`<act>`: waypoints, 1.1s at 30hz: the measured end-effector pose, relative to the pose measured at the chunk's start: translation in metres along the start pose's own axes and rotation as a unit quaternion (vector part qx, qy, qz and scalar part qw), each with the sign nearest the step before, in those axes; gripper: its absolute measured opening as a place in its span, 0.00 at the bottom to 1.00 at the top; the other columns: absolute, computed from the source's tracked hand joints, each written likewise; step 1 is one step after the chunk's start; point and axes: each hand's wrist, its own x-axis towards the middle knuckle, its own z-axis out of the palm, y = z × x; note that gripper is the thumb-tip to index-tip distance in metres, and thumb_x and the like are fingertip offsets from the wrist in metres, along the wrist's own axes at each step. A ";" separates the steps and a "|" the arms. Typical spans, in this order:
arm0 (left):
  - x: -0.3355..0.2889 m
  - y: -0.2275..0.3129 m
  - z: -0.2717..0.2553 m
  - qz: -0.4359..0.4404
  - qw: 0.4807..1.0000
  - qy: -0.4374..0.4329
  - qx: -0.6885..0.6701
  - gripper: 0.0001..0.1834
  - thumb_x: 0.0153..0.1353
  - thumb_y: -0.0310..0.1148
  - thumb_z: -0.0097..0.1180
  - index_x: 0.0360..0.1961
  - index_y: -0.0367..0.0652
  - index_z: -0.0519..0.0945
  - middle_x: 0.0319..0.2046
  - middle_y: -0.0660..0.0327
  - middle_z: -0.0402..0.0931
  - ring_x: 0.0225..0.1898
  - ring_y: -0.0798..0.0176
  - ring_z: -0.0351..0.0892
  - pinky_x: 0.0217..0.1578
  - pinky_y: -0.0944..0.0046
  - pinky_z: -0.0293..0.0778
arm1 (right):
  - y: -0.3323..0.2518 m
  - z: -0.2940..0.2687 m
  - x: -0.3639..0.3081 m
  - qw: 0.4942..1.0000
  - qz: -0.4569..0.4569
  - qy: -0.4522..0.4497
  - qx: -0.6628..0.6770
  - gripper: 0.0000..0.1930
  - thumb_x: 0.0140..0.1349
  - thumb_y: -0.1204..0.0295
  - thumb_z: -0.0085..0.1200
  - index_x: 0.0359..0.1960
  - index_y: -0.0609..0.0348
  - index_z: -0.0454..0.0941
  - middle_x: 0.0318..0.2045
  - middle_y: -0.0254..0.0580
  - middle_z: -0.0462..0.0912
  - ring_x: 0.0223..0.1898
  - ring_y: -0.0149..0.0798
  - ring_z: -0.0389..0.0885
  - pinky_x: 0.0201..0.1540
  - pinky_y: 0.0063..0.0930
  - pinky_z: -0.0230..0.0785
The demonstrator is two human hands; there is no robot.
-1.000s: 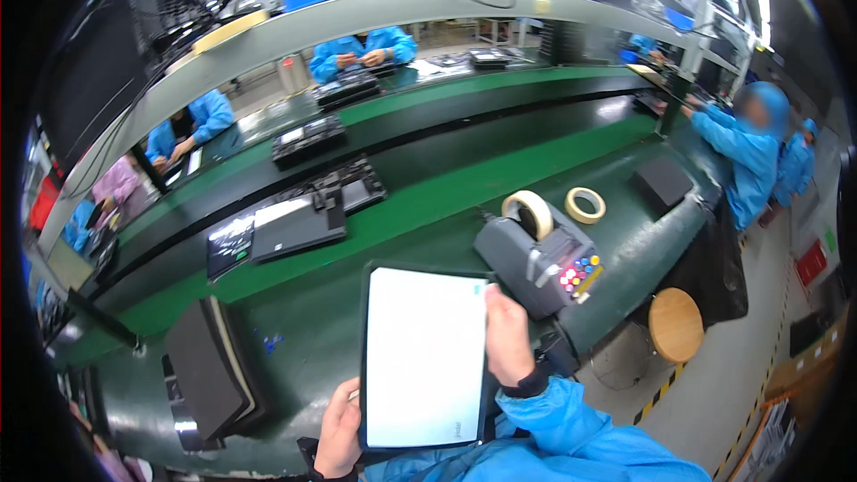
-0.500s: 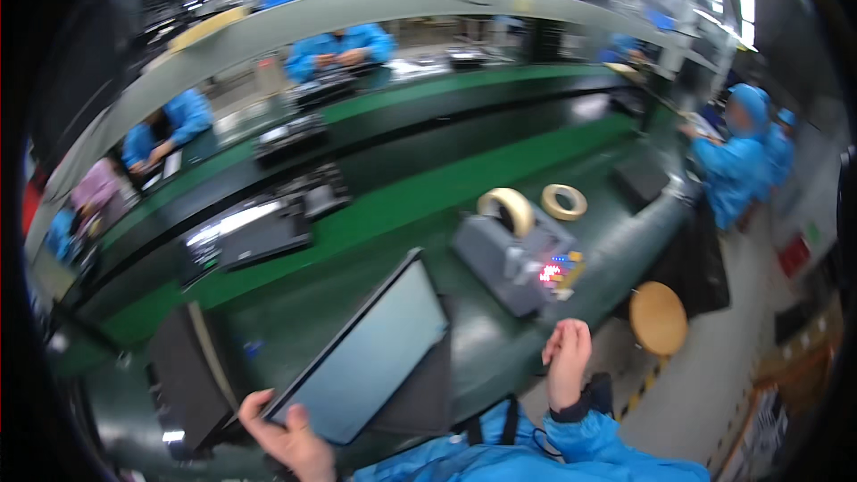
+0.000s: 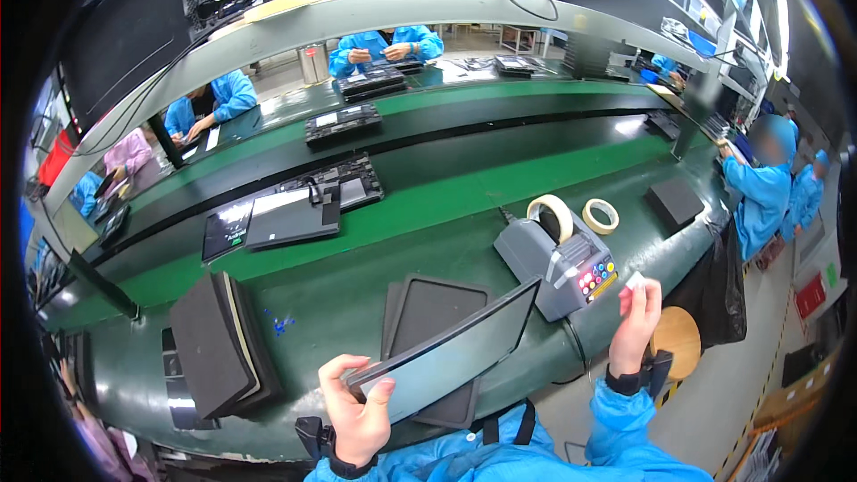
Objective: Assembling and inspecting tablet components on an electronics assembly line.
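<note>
My left hand [image 3: 357,411] grips one end of a flat tablet screen panel [image 3: 464,353], thumb on its pale face and fingers behind its dark edge. The panel is tilted up on its long side, above two black foam trays [image 3: 437,303] on the bench. At the right, my right hand [image 3: 636,326] is raised near the bench's front edge, its fingertips pinched on a small white piece [image 3: 635,280], too small to make out fully. Just beyond that hand stands a grey tape dispenser [image 3: 544,263] with lit buttons and a roll of cream tape [image 3: 550,217] on top.
A loose tape roll [image 3: 601,216] and a black foam block [image 3: 675,204] lie beyond the dispenser. A stack of black foam sheets [image 3: 214,348] stands left, beside blue bits [image 3: 282,325]. Tablet parts [image 3: 295,214] lie on the green strip. Co-workers in blue sit opposite; a stool [image 3: 676,344] is right.
The view has swung left, sharpening the picture. The panel has tipped more upright, showing less of its pale face. My right hand has risen, and a white piece now shows at its fingertips.
</note>
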 end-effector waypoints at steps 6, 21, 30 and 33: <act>0.001 0.012 -0.015 -0.024 0.997 -0.077 -0.007 0.23 0.57 0.24 0.60 0.50 0.38 0.62 0.38 0.58 0.71 0.37 0.70 0.75 0.39 0.72 0.71 | -0.131 0.134 -0.015 0.677 -0.403 -0.616 0.014 0.08 0.55 0.69 0.54 0.25 0.56 0.69 0.27 0.42 0.68 0.29 0.43 0.67 0.32 0.34 0.62; 0.010 0.023 -0.021 -0.030 0.997 -0.064 0.011 0.21 0.60 0.24 0.57 0.49 0.40 0.61 0.33 0.64 0.70 0.28 0.76 0.71 0.27 0.76 0.68 | -0.122 0.155 -0.055 0.708 -0.573 -0.413 -0.013 0.11 0.46 0.70 0.64 0.34 0.53 0.81 0.30 0.30 0.77 0.31 0.34 0.74 0.29 0.25 0.64; 0.010 0.036 -0.018 -0.001 0.997 -0.066 0.045 0.24 0.60 0.26 0.57 0.53 0.37 0.61 0.33 0.62 0.74 0.28 0.77 0.70 0.27 0.77 0.66 | -0.111 0.179 -0.057 0.697 -0.364 -0.615 0.068 0.06 0.56 0.69 0.57 0.31 0.57 0.75 0.27 0.37 0.74 0.33 0.42 0.72 0.37 0.31 0.66; 0.023 0.041 -0.014 -0.007 0.994 -0.056 0.094 0.23 0.57 0.31 0.59 0.51 0.36 0.66 0.43 0.61 0.69 0.37 0.73 0.71 0.38 0.73 0.69 | -0.113 0.181 -0.055 0.680 -0.345 -0.647 0.022 0.06 0.56 0.70 0.57 0.32 0.57 0.76 0.27 0.38 0.73 0.35 0.43 0.71 0.38 0.33 0.66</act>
